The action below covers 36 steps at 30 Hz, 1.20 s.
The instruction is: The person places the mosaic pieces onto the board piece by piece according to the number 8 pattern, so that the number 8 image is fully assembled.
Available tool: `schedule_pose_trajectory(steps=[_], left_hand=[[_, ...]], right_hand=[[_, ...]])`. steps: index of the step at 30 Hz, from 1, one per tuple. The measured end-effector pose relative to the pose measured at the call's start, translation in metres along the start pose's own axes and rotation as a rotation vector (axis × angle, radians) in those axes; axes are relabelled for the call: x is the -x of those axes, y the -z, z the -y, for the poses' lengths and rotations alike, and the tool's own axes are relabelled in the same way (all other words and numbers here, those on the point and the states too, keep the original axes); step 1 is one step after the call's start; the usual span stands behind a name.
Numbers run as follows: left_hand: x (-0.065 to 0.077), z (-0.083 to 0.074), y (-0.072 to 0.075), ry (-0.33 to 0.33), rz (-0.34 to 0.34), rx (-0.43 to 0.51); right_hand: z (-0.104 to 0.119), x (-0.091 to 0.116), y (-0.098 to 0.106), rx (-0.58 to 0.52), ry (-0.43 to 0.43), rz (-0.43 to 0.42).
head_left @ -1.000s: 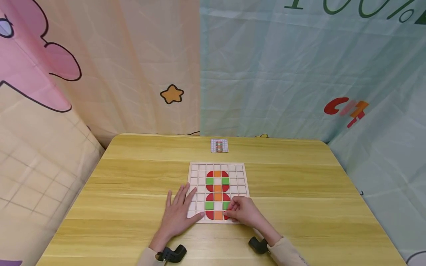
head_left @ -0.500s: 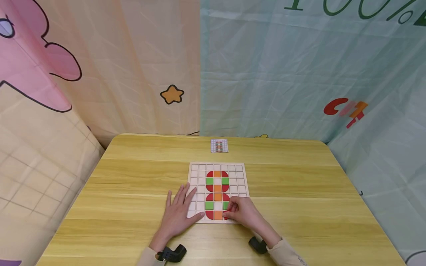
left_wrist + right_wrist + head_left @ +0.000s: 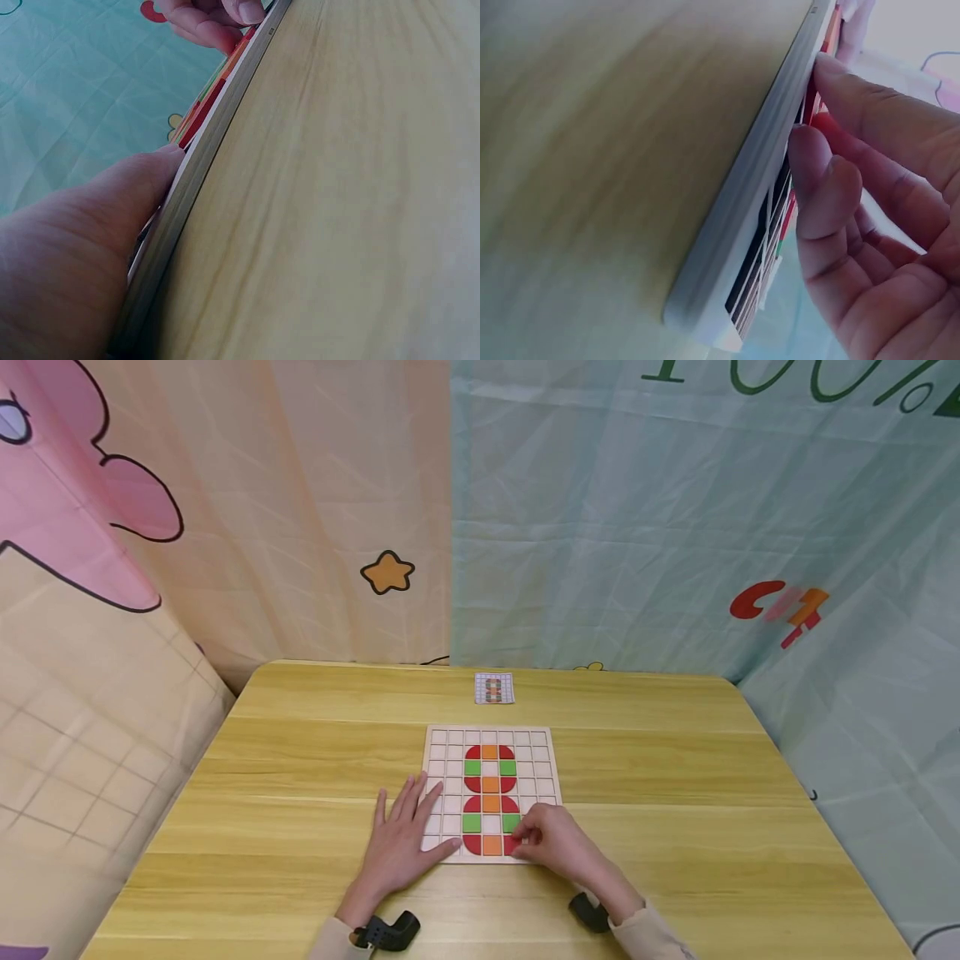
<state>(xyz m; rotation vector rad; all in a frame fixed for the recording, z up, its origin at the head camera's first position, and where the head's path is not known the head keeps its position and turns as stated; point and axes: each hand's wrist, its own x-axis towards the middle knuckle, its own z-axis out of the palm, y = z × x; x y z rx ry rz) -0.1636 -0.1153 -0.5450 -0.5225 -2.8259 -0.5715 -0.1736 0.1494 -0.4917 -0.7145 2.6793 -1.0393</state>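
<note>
A square white grid board [image 3: 538,768] lies on the table with red, orange and green tiles forming two stacked ring shapes. My left hand [image 3: 401,850] rests spread over the board's left edge, its thumb at the front rim near the lower-left red tile [image 3: 472,845]. At the bottom right of the pattern, my right hand [image 3: 558,839] pinches a red tile with one rounded corner [image 3: 510,846] between thumb and index finger. In the right wrist view, the thumb and fingers meet around that tile close to the board's edge, partly hiding it.
Behind the board lies a small card [image 3: 494,688] printed with a similar pattern. The wooden table [image 3: 675,760] ends at hanging cloth [image 3: 600,527] on the back and sides. Black wrist cameras [image 3: 393,932] sit on both wrists.
My right hand has shifted slightly to the right, uncovering more of the red tile at the lower right. My left hand has stayed in place.
</note>
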Motion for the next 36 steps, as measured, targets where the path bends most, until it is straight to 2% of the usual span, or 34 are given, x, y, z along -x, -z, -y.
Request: schedule_pose_trajectory(steps=[5, 15, 24, 28, 32, 36], left_hand=[[0.000, 0.000, 0.000, 0.003, 0.003, -0.003], [0.000, 0.001, 0.001, 0.015, 0.013, -0.006], [0.000, 0.001, -0.001, 0.006, 0.001, -0.002], [0.000, 0.002, -0.003, 0.008, 0.002, 0.001], [0.001, 0.003, -0.002, 0.031, -0.022, 0.056], [-0.001, 0.003, 0.006, 0.081, -0.052, 0.185]], right_hand=[[-0.001, 0.000, 0.000, 0.042, 0.084, 0.010], [-0.002, -0.003, -0.002, 0.082, 0.137, -0.008], [0.001, -0.001, -0.002, 0.148, 0.104, 0.008], [-0.001, -0.001, 0.000, 0.124, 0.111, 0.030], [-0.007, -0.002, 0.005, 0.075, 0.139, 0.069], [-0.012, -0.005, 0.015, 0.065, 0.138, 0.067]])
